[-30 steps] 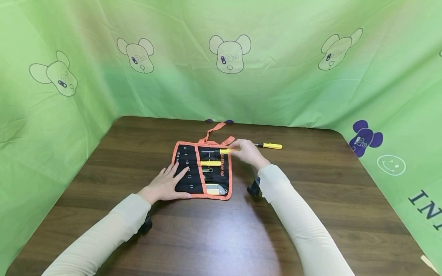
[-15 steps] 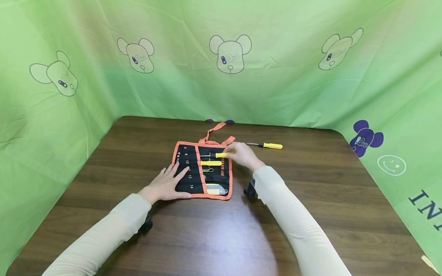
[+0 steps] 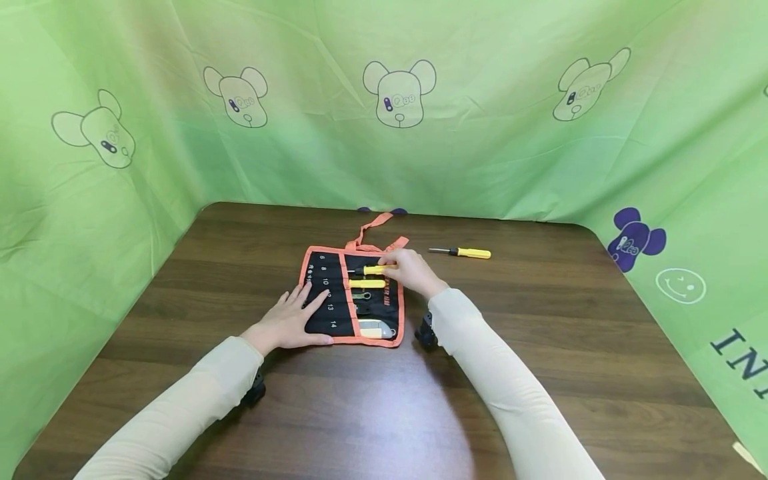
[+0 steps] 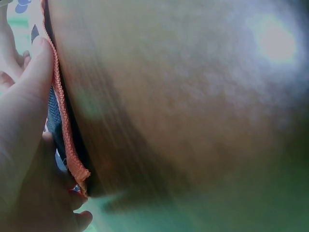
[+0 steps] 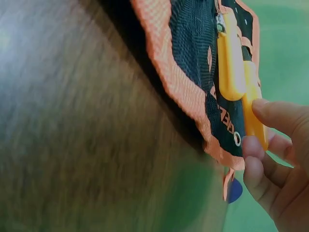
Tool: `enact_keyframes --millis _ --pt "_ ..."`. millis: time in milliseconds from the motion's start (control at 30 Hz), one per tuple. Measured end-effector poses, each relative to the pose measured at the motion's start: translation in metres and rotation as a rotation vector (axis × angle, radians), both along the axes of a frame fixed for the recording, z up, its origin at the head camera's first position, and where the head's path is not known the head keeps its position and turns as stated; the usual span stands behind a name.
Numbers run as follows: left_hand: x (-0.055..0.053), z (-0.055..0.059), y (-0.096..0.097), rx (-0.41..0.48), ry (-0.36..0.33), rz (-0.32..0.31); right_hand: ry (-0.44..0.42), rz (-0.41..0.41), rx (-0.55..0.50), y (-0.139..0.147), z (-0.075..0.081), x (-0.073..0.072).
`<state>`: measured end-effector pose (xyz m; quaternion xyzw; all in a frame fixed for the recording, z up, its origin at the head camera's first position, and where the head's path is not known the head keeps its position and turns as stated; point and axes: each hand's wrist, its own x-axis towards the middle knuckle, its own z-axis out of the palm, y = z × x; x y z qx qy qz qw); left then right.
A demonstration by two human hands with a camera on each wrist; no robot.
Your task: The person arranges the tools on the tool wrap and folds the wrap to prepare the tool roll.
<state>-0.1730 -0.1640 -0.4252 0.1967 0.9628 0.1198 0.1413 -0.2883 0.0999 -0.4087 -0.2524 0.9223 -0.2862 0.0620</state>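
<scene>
A black tool roll with orange edging lies unfolded on the table. My left hand rests on its numbered left part, fingers spread. Over the upper right part, my right hand pinches a screwdriver by the end of its yellow handle. The tip of that screwdriver is hidden at the orange-edged pocket. Just below it sits another yellow-handled tool, its front end in the pocket. Lower down are a small wrench and a utility knife. In the right wrist view, thumb and fingers hold the yellow handle.
A loose screwdriver with a yellow handle lies on the wooden table, right of the roll. Orange tie straps trail from the roll's far edge. A green printed cloth hangs behind and beside the table.
My right hand has moved left and slightly nearer, carrying the screwdriver from above the roll's top edge to the pocket; less of its shaft shows. The left hand has stayed still.
</scene>
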Motion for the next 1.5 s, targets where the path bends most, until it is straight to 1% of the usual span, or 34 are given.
enact_keyframes --millis 167,300,467,700,1067,1200,1367,1433,1500 --pt "0.000 0.000 0.000 0.001 0.003 -0.001 -0.013 0.018 -0.018 -0.005 -0.003 -0.001" --pt "0.000 0.000 0.000 -0.002 0.003 -0.004 -0.029 0.029 -0.012 -0.009 -0.007 -0.002" --pt "0.000 0.000 0.000 -0.004 0.002 -0.007 -0.045 0.023 -0.004 -0.011 -0.008 -0.001" --pt "0.000 0.001 0.001 -0.001 0.003 -0.009 -0.068 0.018 -0.002 -0.012 -0.011 -0.004" --pt "0.000 0.000 0.001 -0.001 0.003 -0.012 -0.106 -0.006 0.032 -0.016 -0.010 -0.007" --pt "0.000 -0.001 0.001 -0.001 -0.003 -0.010 -0.101 -0.004 0.028 -0.019 -0.010 -0.006" --pt "0.000 -0.001 0.001 0.000 -0.005 -0.011 -0.051 0.044 0.024 -0.023 -0.012 -0.005" --pt "0.000 -0.001 0.001 -0.002 -0.003 -0.012 -0.031 0.052 0.020 -0.024 -0.013 -0.005" --pt "0.000 0.000 0.001 -0.003 -0.002 -0.010 -0.028 0.052 0.008 -0.024 -0.013 -0.005"
